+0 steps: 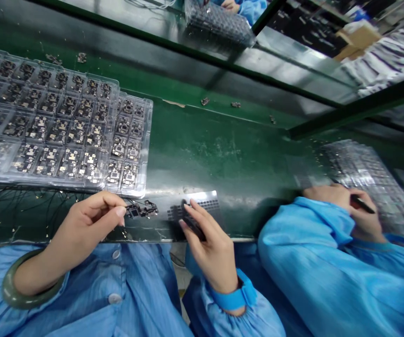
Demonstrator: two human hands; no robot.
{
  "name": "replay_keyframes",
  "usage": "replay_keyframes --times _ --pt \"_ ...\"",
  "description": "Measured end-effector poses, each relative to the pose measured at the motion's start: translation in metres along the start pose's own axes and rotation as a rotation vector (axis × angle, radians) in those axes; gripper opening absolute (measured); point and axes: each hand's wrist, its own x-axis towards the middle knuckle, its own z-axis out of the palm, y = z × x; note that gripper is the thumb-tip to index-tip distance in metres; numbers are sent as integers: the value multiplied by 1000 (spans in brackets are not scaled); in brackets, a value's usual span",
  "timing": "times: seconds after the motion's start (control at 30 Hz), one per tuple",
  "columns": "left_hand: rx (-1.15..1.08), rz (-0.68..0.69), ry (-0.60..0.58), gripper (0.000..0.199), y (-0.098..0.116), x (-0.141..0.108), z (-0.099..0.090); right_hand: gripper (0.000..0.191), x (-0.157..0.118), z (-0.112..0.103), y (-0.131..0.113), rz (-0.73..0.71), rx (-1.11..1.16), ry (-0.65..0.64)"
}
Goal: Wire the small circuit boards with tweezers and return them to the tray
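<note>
on the head view here, and the left hand [82, 229] is pinching one circuit board [141, 209] by its edge, lower centre of the frame, just over the counter [195, 145]! the right hand [212, 243] sits over a perforated sheet [209, 204], thumb and fingertips slightly parted; whether they grip anything, i can't tell.

now the danger: that pinch looks slim to me, so a knock could twist the board free, and a hard squeeze could hurt its parts. thin black wires [53, 203] sprawl at lower left, and i reckon a dragging bangle [12, 297] could snag them. a clumsy right thumb could skew the sheet.

and the count! one board held, one sheet, one bangle. two trays i can make out at left: the upper tray [47, 181], too glared for a sure tally, and the lower tray [148, 140], eight boards showing. five loose parts [82, 57] dot the counter's back, upper left to upper right. co-workers' hands: two at right [328, 196], at least one up top.
</note>
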Motion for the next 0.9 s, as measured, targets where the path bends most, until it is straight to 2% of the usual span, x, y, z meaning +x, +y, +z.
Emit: replay_keyframes --times 0.07,0.13,0.27,0.37,0.47,0.53,0.6,0.67,0.77,0.9 --pt "59 -2 -52 10 2 -2 -4 34 -9 3 3 23 -158 -69" --pt "107 -13 -127 12 6 -4 -6 36 -13 12 -5 34 -246 -90" --pt "209 -12 -255 15 10 -7 -5 37 -6 32 -37 12 -217 -148" --pt "310 3 -295 15 9 -9 -7 32 5 35 -46 3 -35 -155" --pt "399 36 -313 16 8 -10 -10 21 13 28 -38 46 300 -16" --pt "455 76 -328 16 7 -10 -11 31 16 23 -32 131 542 79" --pt "516 112 -353 17 6 -9 -12 40 18 23 -31 257 781 100" --pt "573 142 -380 18 4 -7 -12 32 20 27 -35 381 953 59" --pt "616 187 -411 17 1 -3 -14 20 25 38 -43 467 995 -11" --pt "627 198 -453 16 0 2 -16 18 30 49 -47 435 851 8"
